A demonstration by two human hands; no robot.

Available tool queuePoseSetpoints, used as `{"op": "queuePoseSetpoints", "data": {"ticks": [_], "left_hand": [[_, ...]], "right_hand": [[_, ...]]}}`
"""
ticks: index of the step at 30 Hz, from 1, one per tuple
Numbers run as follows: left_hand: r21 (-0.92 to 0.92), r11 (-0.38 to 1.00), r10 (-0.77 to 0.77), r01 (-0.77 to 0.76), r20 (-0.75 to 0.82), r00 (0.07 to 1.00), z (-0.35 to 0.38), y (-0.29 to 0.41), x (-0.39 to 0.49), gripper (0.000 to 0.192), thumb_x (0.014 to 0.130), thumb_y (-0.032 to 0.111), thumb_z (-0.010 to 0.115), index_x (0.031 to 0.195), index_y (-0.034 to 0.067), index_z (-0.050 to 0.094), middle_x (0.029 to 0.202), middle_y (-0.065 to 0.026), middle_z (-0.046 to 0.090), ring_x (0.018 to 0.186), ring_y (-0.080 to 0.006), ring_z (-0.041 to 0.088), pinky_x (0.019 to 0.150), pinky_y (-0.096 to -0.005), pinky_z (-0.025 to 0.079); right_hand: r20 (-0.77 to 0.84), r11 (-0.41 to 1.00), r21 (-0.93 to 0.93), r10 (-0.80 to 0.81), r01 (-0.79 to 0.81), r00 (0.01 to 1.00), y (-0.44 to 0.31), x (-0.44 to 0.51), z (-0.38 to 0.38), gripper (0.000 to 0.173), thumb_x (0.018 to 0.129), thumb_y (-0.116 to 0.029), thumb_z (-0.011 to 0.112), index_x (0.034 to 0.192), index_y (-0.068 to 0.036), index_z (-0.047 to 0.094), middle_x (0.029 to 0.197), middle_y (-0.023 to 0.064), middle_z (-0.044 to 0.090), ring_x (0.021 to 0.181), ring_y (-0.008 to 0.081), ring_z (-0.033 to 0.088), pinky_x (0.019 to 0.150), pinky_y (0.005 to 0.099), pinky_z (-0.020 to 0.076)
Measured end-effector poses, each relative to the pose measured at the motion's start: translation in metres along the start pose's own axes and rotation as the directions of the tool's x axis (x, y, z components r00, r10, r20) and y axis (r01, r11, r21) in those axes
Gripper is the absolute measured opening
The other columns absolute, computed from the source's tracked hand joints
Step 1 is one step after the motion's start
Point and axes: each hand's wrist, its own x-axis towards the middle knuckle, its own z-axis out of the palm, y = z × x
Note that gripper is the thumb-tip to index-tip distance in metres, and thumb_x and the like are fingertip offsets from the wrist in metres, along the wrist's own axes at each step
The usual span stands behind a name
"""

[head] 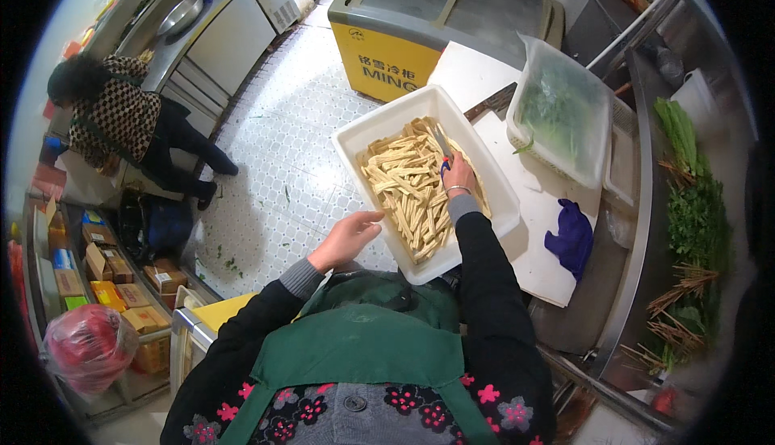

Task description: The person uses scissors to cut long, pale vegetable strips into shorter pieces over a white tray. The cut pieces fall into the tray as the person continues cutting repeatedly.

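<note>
A white plastic tub (357, 136) lies before me, its near end at my green apron (363, 339). Pale, ridged sticks that look like dried tofu skin (402, 182) fill much of it. My right hand (461, 177) is inside the tub's right side, gripping scissors (446, 157) by blue and red handles, blades towards the far end. Whether the blades are apart is too small to tell. Beside the tub's left wall is my left hand (348, 238), with fingers apart and nothing held; fingertips are at or very near the rim.
Right of the tub, a white board (533, 215) bears a purple glove (570, 239) and a lidded basket of greens (560, 112). Beyond stands a yellow chest freezer (387, 61). A person (115, 106) is at the left counter. Skewered greens (696, 221) line the far right.
</note>
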Motion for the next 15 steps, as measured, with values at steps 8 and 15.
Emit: {"op": "queuePoseSetpoints", "data": {"ticks": [8,15], "left_hand": [[-0.025,1.0,-0.008,0.01,0.05,0.999,0.004,0.002,0.01,0.035,0.097,0.02,0.056,0.125,-0.001,0.057,0.118,-0.0112,0.064,0.106,-0.0155,0.06,0.091,-0.0303,0.049],[-0.075,0.997,0.026,-0.014,0.162,0.986,0.021,0.011,0.023,0.035,0.096,0.02,0.057,0.124,-0.001,0.058,0.114,-0.0126,0.066,0.098,-0.0178,0.064,0.087,-0.0304,0.05]], "right_hand": [[-0.014,0.966,0.219,0.147,-0.141,0.989,0.008,0.002,-0.03,0.02,0.08,-0.016,0.063,0.1,-0.012,0.064,0.087,0.017,0.069,0.085,0.037,0.066,0.074,0.0444,0.0509],[0.081,0.986,0.008,0.163,-0.164,0.983,0.031,-0.021,-0.04,0.031,0.081,-0.018,0.064,0.111,-0.011,0.057,0.097,0.0181,0.068,0.093,0.0391,0.064,0.079,0.0484,0.0502]]}}
